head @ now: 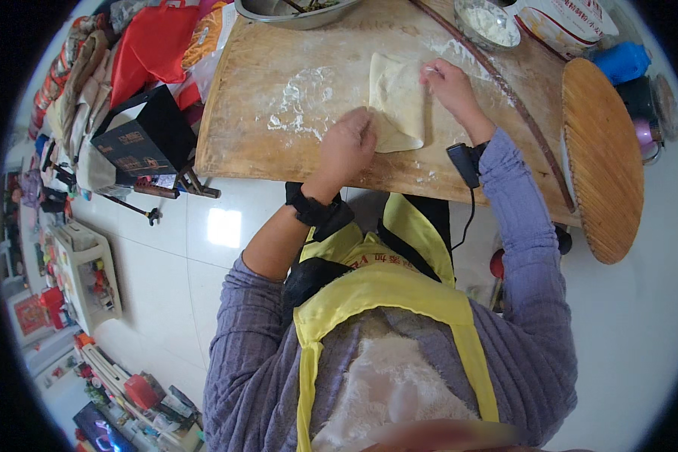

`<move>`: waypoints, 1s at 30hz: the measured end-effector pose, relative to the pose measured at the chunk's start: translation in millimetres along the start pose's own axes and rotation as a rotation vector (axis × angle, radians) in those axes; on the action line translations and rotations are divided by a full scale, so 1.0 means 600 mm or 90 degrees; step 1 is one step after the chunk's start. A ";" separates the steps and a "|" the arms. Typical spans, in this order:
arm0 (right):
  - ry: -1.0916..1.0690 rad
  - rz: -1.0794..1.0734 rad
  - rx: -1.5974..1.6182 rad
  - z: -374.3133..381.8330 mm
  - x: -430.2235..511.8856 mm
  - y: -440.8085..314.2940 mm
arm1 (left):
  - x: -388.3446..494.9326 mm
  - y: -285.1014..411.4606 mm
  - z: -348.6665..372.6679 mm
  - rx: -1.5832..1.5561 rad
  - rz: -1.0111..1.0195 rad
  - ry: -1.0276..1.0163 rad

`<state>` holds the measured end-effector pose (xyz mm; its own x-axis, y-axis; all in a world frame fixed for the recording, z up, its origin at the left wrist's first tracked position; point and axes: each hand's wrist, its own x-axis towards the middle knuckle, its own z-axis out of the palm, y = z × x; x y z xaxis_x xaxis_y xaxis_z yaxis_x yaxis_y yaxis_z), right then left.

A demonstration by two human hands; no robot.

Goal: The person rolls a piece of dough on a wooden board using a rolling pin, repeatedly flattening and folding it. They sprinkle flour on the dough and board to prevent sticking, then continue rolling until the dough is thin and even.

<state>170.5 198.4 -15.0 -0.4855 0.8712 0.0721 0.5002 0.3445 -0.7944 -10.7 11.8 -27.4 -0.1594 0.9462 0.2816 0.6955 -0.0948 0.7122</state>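
A folded sheet of pale dough (398, 101) lies on the floured wooden board (248, 113). Its left side and lower left corner meet my left hand (349, 144), whose curled fingers grip the edge; that hand is slightly blurred. My right hand (451, 89) pinches the upper right edge of the sheet between thumb and fingers. Loose white flour (302, 99) is scattered on the board left of the dough. To the right of my right hand, a long dark rolling pin (500, 82) runs diagonally across the board.
A metal basin (299, 20) with chopped filling stands at the far edge. Beside the pin's far part sit a bowl of flour (489, 25) and a printed flour bag (565, 25). A round woven lid (604, 164) overhangs the right edge. A black box (144, 135) stands left of the board.
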 end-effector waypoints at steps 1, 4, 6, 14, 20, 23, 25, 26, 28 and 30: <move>0.036 -0.033 -0.046 -0.003 -0.001 0.012 | 0.007 -0.002 -0.002 -0.009 -0.043 0.039; 0.102 -0.085 -0.107 0.008 0.000 0.036 | 0.036 -0.008 -0.001 -0.067 -0.156 0.054; 0.079 0.012 -0.051 0.023 0.003 0.038 | 0.058 -0.013 0.001 -0.021 -0.199 0.010; -0.171 0.260 0.012 0.012 0.019 -0.012 | 0.117 -0.014 -0.002 -0.088 -0.317 -0.196; 0.024 -0.088 -0.343 0.025 -0.032 -0.014 | 0.067 0.011 -0.010 0.213 -0.130 -0.095; -0.043 -0.209 -0.462 0.048 -0.058 -0.012 | 0.040 0.021 0.015 0.276 0.214 -0.053; -0.114 -0.206 -0.458 0.055 -0.067 -0.012 | 0.027 0.029 0.028 0.318 0.185 -0.111; -0.135 -0.185 -0.426 0.056 -0.067 -0.012 | 0.023 0.034 0.031 0.311 0.175 -0.107; -0.153 -0.179 -0.393 0.049 -0.060 -0.008 | 0.027 0.042 0.025 0.314 0.163 -0.121; -0.193 -0.204 -0.403 0.038 -0.046 0.000 | 0.041 0.047 0.009 0.348 0.135 -0.199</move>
<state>168.0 166.4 -30.8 -0.8058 0.5922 -0.0003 0.5720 0.7782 -0.2593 8.9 34.4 -4.0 0.1742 0.9772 0.1212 0.9576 -0.1968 0.2104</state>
